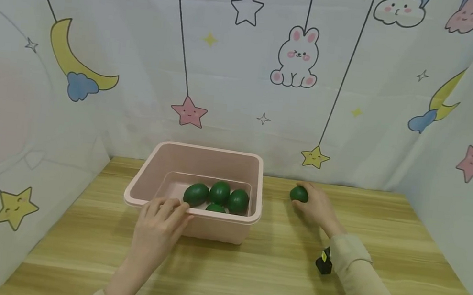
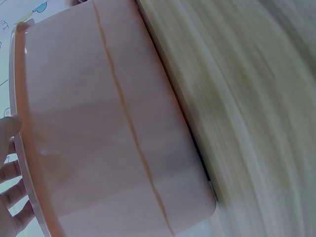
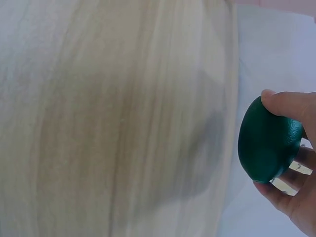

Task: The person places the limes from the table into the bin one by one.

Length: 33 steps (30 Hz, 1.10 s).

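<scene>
A pink plastic bin (image 1: 218, 157) stands on the wooden table (image 1: 275, 276) and holds several dark green eggs (image 1: 219, 193). My left hand (image 1: 159, 223) rests on the bin's near rim, fingers over the edge; the left wrist view shows the bin's outer wall (image 2: 113, 123) with fingertips (image 2: 10, 173) at the rim. To the right of the bin, my right hand (image 1: 317, 205) grips one more green egg (image 1: 299, 194) near the table's back edge. In the right wrist view that egg (image 3: 266, 145) sits between my thumb and fingers, just above the wood.
A cloth backdrop (image 1: 244, 71) printed with stars, moons and rabbits closes off the back and both sides of the table. A small black device (image 1: 324, 262) is strapped at my right wrist. Bare wood lies in front of the bin and to its right.
</scene>
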Tool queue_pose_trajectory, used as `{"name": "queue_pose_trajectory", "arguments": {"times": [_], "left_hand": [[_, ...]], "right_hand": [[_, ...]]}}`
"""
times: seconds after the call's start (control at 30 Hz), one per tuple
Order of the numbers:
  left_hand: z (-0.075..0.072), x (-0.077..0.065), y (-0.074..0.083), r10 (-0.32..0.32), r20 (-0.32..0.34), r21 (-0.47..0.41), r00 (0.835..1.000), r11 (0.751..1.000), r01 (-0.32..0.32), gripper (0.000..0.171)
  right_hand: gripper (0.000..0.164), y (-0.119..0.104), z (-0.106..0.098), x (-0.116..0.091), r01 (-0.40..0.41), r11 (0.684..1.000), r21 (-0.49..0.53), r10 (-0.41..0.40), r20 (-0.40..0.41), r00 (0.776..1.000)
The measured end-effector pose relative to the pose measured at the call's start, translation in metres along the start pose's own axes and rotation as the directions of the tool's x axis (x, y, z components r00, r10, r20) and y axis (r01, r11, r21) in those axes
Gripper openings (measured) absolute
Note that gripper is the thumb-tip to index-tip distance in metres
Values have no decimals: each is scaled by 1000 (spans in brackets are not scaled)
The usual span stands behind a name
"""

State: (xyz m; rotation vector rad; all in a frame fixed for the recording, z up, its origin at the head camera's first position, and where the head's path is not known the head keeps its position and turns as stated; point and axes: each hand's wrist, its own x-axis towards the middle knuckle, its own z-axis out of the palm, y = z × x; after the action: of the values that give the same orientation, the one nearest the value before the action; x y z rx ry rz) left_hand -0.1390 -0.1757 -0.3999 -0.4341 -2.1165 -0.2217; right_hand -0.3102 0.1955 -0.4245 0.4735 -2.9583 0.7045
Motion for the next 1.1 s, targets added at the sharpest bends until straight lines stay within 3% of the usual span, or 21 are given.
{"name": "queue_pose_trajectory", "arguments": {"times": [0.37,0.7,1.1], "left_hand": [[0,-1,0,-5,2,-1,1000,1000,5,31],[0,0,0,-5,-2,-4,1000,1000,5,41],[0,0,0,-7,2,-3,1000,1000,7,38]], "right_hand": [[59,-17,-15,0,55,997,-50,-58,-54,997],[58,-46,-36,-3,139,989,-49,-144,-107,984],[57,-85,-56,-7,224,971,-81,-233,-134,963]]}}
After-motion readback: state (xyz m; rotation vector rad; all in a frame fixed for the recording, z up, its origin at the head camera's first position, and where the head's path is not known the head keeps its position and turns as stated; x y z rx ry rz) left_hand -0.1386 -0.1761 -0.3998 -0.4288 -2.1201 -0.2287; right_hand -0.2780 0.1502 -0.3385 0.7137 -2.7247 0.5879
